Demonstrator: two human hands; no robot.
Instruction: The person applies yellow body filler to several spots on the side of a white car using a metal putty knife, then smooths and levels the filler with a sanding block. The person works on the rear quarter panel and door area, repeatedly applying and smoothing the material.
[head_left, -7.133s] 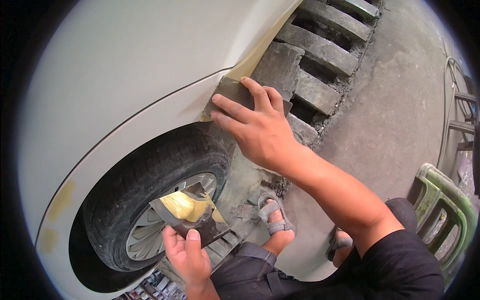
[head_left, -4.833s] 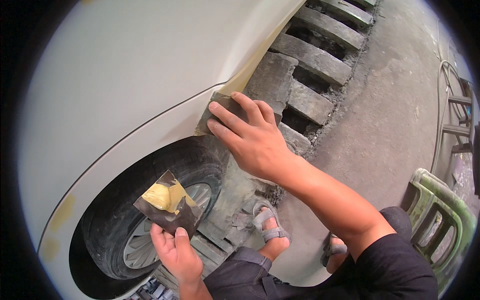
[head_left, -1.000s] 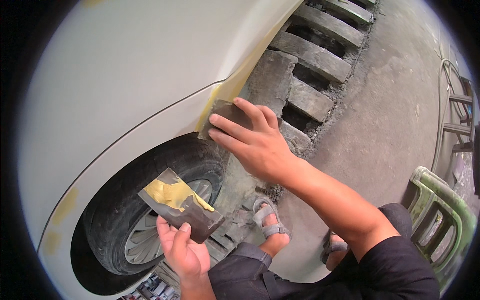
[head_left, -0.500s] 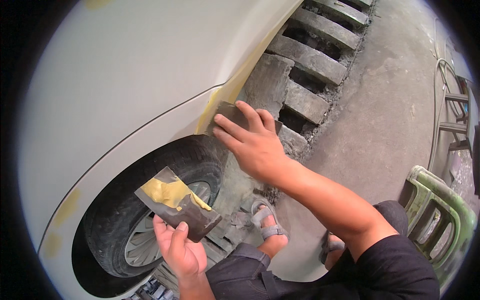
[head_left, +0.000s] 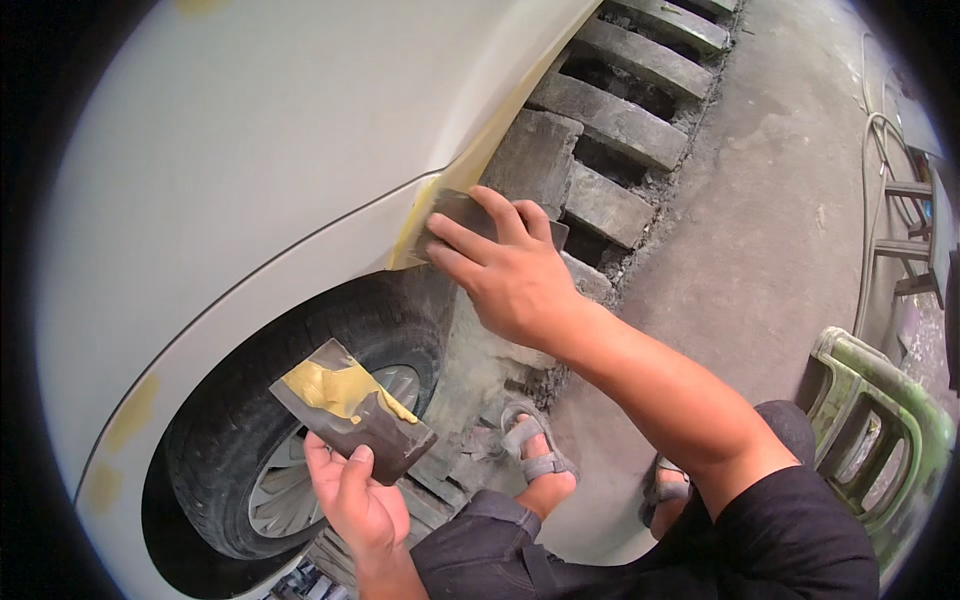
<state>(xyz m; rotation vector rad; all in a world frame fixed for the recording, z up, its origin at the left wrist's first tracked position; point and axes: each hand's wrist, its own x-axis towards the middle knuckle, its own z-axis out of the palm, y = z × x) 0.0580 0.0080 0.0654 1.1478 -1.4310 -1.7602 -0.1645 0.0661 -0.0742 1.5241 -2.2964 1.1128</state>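
Yellow paste [head_left: 325,388] tops a dark spreader [head_left: 385,437], its edge pinched in the left hand [head_left: 362,505] in front of the wheel [head_left: 287,492].
Above the wheel, the right hand [head_left: 522,282] grips another spreader [head_left: 457,212] against the pale car body [head_left: 250,150], along a yellow strip [head_left: 410,228]; grey slabs [head_left: 628,132] lie up and right of the wheel.

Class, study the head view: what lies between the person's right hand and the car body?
A dark flat spreader lies between the right hand and the pale car body, with yellow filler showing beyond its left edge, in the head view.
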